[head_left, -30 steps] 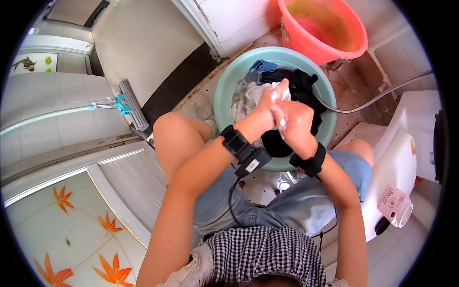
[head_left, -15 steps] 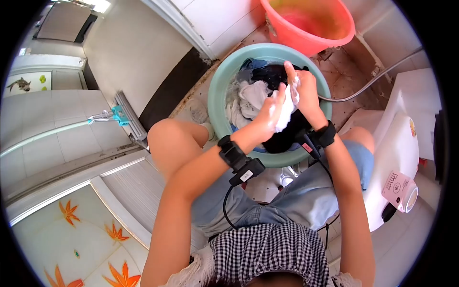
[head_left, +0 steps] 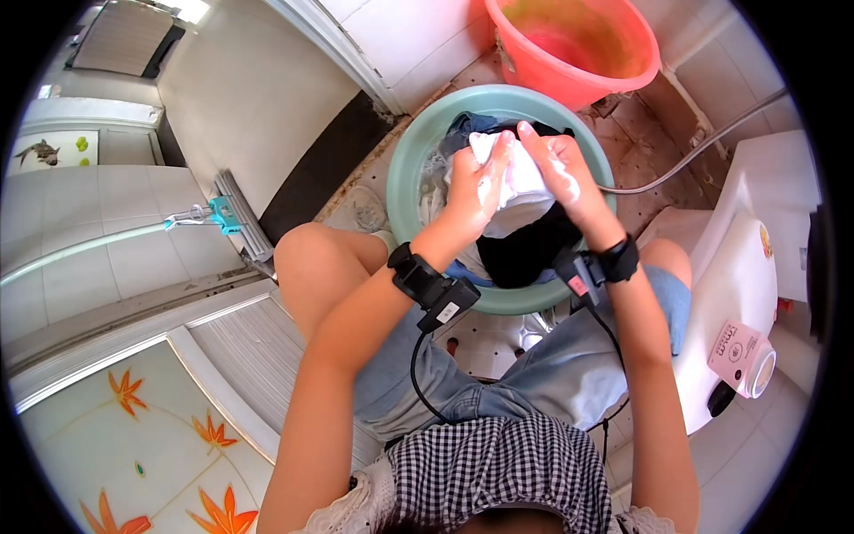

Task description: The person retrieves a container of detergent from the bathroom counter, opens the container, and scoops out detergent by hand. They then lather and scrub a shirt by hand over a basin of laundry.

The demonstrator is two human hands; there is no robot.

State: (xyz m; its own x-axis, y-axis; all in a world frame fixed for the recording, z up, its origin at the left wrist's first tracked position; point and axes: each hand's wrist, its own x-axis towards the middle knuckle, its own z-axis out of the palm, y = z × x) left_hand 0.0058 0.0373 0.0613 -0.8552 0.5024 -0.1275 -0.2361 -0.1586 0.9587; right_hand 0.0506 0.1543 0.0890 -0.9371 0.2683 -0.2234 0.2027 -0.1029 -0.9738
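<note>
A white cloth (head_left: pixel 523 182) is stretched between my two hands above a green basin (head_left: pixel 407 169). My left hand (head_left: pixel 476 191) is closed on its left side, and my right hand (head_left: pixel 567 178) grips the right side, thumb up. White suds cling to both hands. Which garment the cloth is, I cannot tell. Beneath, wet laundry fills the basin: black cloth (head_left: pixel 534 249), dark blue cloth (head_left: pixel 464 132) and pale pieces at the left, partly hidden by my hands.
A red bucket (head_left: pixel 614 84) stands behind the basin. A metal hose (head_left: pixel 676 173) runs off to the right. A pink-labelled container (head_left: pixel 740 358) lies on the white fixture (head_left: pixel 725 285). A mop (head_left: pixel 240 222) leans at the left. Black wrist devices trail cables over my lap.
My hands have gone from pressed close around the bunched white cloth to farther apart, with the cloth spread between them. My left hand has shifted left and up.
</note>
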